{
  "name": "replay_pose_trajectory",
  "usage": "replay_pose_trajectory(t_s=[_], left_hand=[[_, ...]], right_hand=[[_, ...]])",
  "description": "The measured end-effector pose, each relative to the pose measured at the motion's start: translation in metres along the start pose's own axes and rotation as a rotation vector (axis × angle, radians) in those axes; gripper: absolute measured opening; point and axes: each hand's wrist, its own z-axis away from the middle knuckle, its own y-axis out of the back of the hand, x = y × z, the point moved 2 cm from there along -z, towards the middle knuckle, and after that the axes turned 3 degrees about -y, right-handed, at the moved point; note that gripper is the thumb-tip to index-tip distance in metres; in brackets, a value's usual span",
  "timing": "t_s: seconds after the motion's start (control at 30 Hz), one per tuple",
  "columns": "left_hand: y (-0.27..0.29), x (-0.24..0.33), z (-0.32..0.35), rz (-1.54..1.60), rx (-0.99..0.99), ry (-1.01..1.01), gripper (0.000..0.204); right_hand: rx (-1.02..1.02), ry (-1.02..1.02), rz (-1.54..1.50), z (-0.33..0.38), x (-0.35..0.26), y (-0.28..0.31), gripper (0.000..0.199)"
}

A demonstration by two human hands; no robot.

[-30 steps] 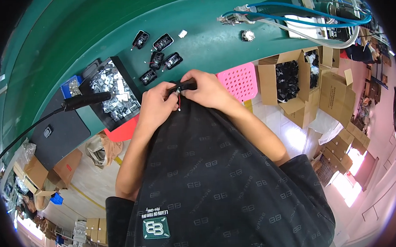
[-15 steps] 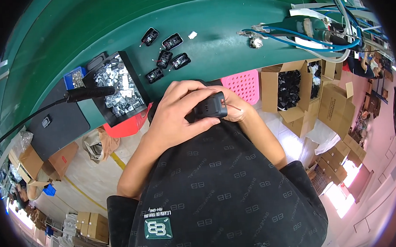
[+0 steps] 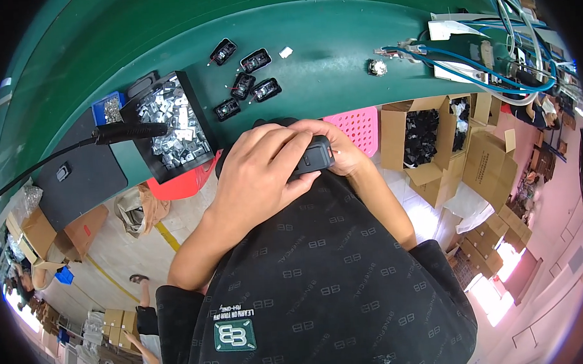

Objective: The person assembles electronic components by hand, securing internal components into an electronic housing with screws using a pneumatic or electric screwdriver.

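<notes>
Both hands closed on small black plastic part (image 3: pixel 313 158) at table edge: left hand (image 3: pixel 262 177) wrapping over, right hand (image 3: pixel 342 155) pinching. Rigid, light (probably slippery) — grip by sides.

A single head-worn fisheye looks steeply down, close over the hands, toward the green bench (image 3: pixel 337 37).

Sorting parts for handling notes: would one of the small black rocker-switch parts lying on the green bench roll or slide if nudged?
Probably slide, not roll: the black switch parts look boxy and lie flat on the smooth green bench. Likely light and rigid; both hands grip a similar one easily.
</notes>
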Motion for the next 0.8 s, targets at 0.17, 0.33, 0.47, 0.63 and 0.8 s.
replay_pose_trajectory(t_s=[0.17, 0.33, 0.47, 0.63, 0.8], left_hand=[[0.0, 0.0, 0.003, 0.029, -0.005, 0.023, 0.052], [0.002, 0.001, 0.004, -0.006, -0.056, 0.038, 0.053], [0.0, -0.002, 0.005, -0.005, -0.054, 0.056, 0.053], [-0.001, -0.003, 0.005, -0.006, -0.054, 0.073, 0.051], [-0.001, -0.004, 0.005, 0.046, -0.074, 0.125, 0.05]], right_hand=[[0.005, 0.062, 0.041, 0.002, -0.011, 0.002, 0.038], [0.183, 0.023, 0.129, 0.005, -0.007, 0.009, 0.025], [0.236, 0.037, 0.166, 0.009, -0.009, 0.008, 0.031], [0.153, 0.078, -0.005, 0.012, -0.019, -0.001, 0.044], [0.037, 0.016, 0.129, 0.017, -0.021, -0.001, 0.035]])
